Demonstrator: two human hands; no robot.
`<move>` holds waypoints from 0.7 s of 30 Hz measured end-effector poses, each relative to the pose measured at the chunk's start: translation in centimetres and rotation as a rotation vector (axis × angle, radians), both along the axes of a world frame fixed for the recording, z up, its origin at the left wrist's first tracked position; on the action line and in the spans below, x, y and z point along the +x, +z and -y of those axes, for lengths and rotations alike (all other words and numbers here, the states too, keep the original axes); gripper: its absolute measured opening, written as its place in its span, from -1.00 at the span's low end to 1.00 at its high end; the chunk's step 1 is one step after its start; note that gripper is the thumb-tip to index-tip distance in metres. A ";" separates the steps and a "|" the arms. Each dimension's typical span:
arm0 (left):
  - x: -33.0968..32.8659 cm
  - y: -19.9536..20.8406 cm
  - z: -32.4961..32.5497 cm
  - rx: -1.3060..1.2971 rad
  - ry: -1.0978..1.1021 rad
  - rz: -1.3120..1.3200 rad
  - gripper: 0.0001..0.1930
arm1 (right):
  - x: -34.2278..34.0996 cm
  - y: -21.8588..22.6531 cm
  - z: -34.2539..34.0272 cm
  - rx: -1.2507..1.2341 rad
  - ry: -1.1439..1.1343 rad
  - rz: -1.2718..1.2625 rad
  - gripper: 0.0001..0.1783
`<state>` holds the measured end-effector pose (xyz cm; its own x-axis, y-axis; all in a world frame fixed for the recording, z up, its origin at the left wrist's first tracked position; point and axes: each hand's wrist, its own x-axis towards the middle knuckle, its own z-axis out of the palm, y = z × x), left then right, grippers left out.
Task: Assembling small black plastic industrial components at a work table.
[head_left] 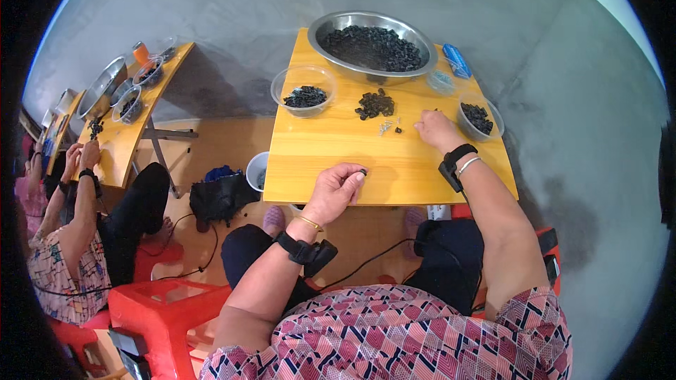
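Near the table's front edge, my left hand (336,191) pinches a small black piece (363,172) between thumb and fingers. Farther forward, my right hand (438,131) is closed above the table, beside the right-hand clear bowl (498,127); what its fingers hold, if anything, is too small to make out. Left of it lies a loose pile of small black pieces (374,105), with a few tiny clear bits (385,127) just in front. The clear bowl (279,84) on the left holds more black pieces. A large steel basin (318,35) full of them stands at the back.
A small clear tub (441,82) and a blue packet (456,61) sit at the back right. A white bucket (256,170) stands on the floor left of the table. Leftward, a co-worker (84,239) handles pieces at another table (144,109), near a red stool (165,309).
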<state>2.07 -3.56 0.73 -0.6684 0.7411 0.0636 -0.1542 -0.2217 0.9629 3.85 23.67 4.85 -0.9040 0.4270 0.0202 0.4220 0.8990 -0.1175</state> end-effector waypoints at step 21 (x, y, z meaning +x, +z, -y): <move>5.9 7.4 3.6 0.371 -0.209 0.213 -0.81 | 12.2 8.4 14.3 -1.226 0.516 -0.622 -0.92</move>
